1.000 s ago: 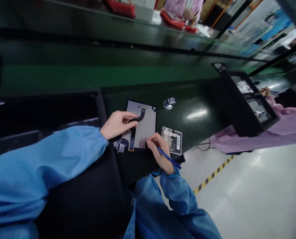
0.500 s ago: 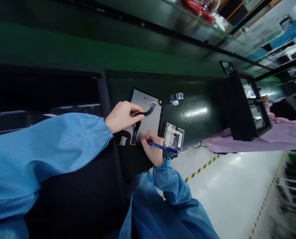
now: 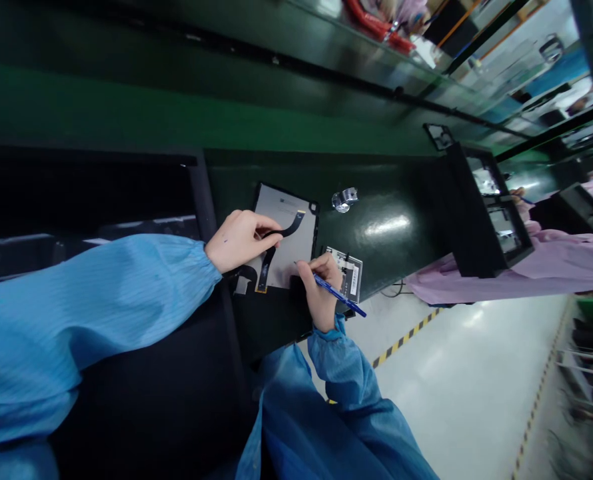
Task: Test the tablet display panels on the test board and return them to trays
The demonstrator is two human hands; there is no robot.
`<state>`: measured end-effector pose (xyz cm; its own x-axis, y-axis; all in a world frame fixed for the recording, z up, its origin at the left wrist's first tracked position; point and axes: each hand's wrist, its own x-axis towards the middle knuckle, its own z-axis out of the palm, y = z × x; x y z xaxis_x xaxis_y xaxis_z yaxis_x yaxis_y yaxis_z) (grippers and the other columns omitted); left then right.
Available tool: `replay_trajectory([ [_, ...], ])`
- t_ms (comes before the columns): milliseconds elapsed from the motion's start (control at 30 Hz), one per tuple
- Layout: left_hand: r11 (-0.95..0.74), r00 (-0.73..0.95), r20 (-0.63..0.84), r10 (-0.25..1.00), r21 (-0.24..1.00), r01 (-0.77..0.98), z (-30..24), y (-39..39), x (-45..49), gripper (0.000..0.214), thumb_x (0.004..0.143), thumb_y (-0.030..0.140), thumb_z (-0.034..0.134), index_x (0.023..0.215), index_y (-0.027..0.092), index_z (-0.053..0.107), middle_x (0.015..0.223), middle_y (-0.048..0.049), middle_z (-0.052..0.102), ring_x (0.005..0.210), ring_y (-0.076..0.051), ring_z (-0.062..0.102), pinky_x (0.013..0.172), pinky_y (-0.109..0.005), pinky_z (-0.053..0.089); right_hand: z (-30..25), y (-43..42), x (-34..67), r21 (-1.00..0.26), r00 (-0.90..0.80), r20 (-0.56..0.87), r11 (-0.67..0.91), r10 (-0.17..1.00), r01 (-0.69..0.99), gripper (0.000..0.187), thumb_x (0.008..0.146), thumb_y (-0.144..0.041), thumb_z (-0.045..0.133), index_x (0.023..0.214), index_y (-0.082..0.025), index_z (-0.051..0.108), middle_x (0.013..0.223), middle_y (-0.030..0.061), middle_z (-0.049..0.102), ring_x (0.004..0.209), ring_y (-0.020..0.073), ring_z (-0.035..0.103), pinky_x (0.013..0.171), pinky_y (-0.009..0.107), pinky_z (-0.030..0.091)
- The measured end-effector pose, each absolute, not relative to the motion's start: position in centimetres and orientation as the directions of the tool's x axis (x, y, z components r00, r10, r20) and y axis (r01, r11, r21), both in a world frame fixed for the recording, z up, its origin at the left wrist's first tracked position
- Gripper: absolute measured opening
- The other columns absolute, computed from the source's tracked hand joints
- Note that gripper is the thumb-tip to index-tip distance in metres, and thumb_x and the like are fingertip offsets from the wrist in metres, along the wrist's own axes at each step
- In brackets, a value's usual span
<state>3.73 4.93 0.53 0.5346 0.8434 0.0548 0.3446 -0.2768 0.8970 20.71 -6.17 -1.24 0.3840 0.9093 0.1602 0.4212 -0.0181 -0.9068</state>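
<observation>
My left hand (image 3: 244,239) pinches a black flat ribbon cable (image 3: 292,227) between thumb and fingers. The cable curves over a grey screen panel (image 3: 289,247) with a dark frame, lying on the dark bench. Another stretch of black ribbon cable (image 3: 265,270) with a gold-coloured end runs down the panel's lower left. In my right hand (image 3: 322,288) is a blue pen (image 3: 340,297), its tip end toward the panel's lower right. Beneath and beside that hand lies a flat device (image 3: 355,277) with white labels and exposed parts, partly covered by my fingers.
A shiny metal piece (image 3: 345,199) rests on the dark green bench (image 3: 386,247). To the right stands a black box-like fixture (image 3: 481,213), with a person's pink sleeve (image 3: 556,260) beyond it. Black-and-yellow tape (image 3: 406,337) marks the floor. A dark bin edge (image 3: 206,193) is at the left.
My right hand with the pen has drawn back to the right, away from the panel, covering more of the labelled device. My left hand keeps its pinch on the ribbon cable. The view shifted slightly.
</observation>
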Motion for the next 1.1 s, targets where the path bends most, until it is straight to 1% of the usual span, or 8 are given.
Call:
replay_trajectory([
  [167, -0.657, 0.591, 0.364, 0.719, 0.633, 0.409, 0.5, 3.0, 4.3, 0.024, 0.093, 0.024, 0.054, 0.096, 0.016, 0.076, 0.091, -0.0058, 0.078, 0.074, -0.02, 0.071, 0.069, -0.029, 0.055, 2.2, -5.3, 22.1, -0.962, 0.401, 0.1, -0.016, 0.911, 0.274, 0.022, 0.097, -0.043, 0.048, 0.095, -0.021, 0.054, 0.07, -0.0029, 0.06, 0.048, 0.0079, 0.041, 0.044, 0.021, 0.03],
  [300, -0.905, 0.719, 0.56, 0.412, 0.164, 0.392, 0.0, 0.7, 4.9, 0.031, 0.095, 0.011, 0.042, 0.104, 0.008, 0.071, 0.09, -0.0107, 0.076, 0.074, -0.022, 0.071, 0.065, -0.032, 0.057, 3.2, -5.6, 22.3, -0.95, 0.338, 0.036, -0.073, 0.941, 0.303, 0.027, 0.096, -0.044, 0.048, 0.081, -0.022, 0.047, 0.063, -0.004, 0.054, 0.05, 0.0088, 0.045, 0.046, 0.022, 0.031],
  [367, -0.921, 0.738, 0.58, 0.345, 0.058, 0.385, -0.1, -0.2, 5.3, 0.033, 0.095, 0.008, 0.038, 0.106, 0.006, 0.069, 0.09, -0.0108, 0.075, 0.074, -0.022, 0.071, 0.064, -0.032, 0.057, 2.9, -5.9, 22.4, -0.926, 0.325, 0.074, -0.057, 0.943, 0.374, 0.023, 0.091, -0.035, 0.056, 0.077, -0.022, 0.043, 0.061, -0.0068, 0.047, 0.051, 0.0081, 0.043, 0.05, 0.021, 0.032],
  [500, -0.87, 0.676, 0.548, 0.492, 0.306, 0.386, 1.1, -1.0, 6.0, 0.025, 0.096, 0.025, 0.047, 0.105, 0.015, 0.069, 0.09, -0.0058, 0.074, 0.074, -0.019, 0.071, 0.063, -0.028, 0.056, 2.3, -6.4, 23.1, -0.923, 0.35, 0.122, -0.023, 0.929, 0.383, 0.023, 0.087, -0.024, 0.056, 0.075, -0.023, 0.037, 0.062, -0.0087, 0.039, 0.052, 0.0067, 0.035, 0.053, 0.021, 0.03],
  [600, -0.72, 0.648, 0.382, 0.659, 0.568, 0.398, 2.8, -0.5, 7.1, 0.022, 0.092, 0.032, 0.056, 0.104, 0.022, 0.071, 0.089, 0.0003, 0.074, 0.065, -0.014, 0.067, 0.062, -0.024, 0.054, 2.2, -6.9, 23.7, -0.944, 0.314, 0.146, 0.037, 0.938, 0.328, 0.023, 0.087, -0.025, 0.056, 0.076, -0.023, 0.036, 0.066, -0.0078, 0.043, 0.055, 0.0073, 0.036, 0.055, 0.021, 0.031],
  [733, -0.554, 0.688, 0.165, 0.707, 0.733, 0.394, 3.8, 0.6, 8.8, 0.018, 0.086, 0.029, 0.059, 0.092, 0.024, 0.075, 0.086, 0.0026, 0.075, 0.065, -0.014, 0.066, 0.063, -0.024, 0.053, 1.9, -7.5, 24.6, -0.958, 0.277, 0.169, 0.091, 0.946, 0.273, 0.023, 0.088, -0.029, 0.06, 0.079, -0.023, 0.04, 0.07, -0.0067, 0.048, 0.058, 0.0079, 0.039, 0.057, 0.021, 0.034],
  [933, -0.558, 0.7, 0.116, 0.705, 0.7, 0.446, 2.6, 1.5, 10.3, 0.017, 0.083, 0.033, 0.064, 0.088, 0.024, 0.077, 0.078, 0.0009, 0.073, 0.063, -0.015, 0.064, 0.063, -0.027, 0.051, 0.6, -8.1, 28.3, -0.901, 0.411, 0.199, 0.002, 0.89, 0.433, 0.012, 0.091, -0.033, 0.056, 0.088, -0.023, 0.051, 0.076, -0.0031, 0.061, 0.066, 0.012, 0.058, 0.064, 0.024, 0.044],
  [1100, -0.612, 0.734, 0.09, 0.674, 0.625, 0.485, 1.2, 1.7, 11.4, 0.019, 0.086, 0.032, 0.065, 0.092, 0.018, 0.076, 0.085, -0.0047, 0.073, 0.07, -0.018, 0.065, 0.069, -0.031, 0.051, -2.8, -7.6, 31.3, -0.742, 0.282, 0.281, 0.021, 0.917, 0.671, 0.023, 0.093, -0.023, 0.045, 0.115, -0.021, 0.054, 0.128, 0.0087, 0.064, 0.121, 0.0214, 0.056, 0.104, 0.04, 0.043],
])
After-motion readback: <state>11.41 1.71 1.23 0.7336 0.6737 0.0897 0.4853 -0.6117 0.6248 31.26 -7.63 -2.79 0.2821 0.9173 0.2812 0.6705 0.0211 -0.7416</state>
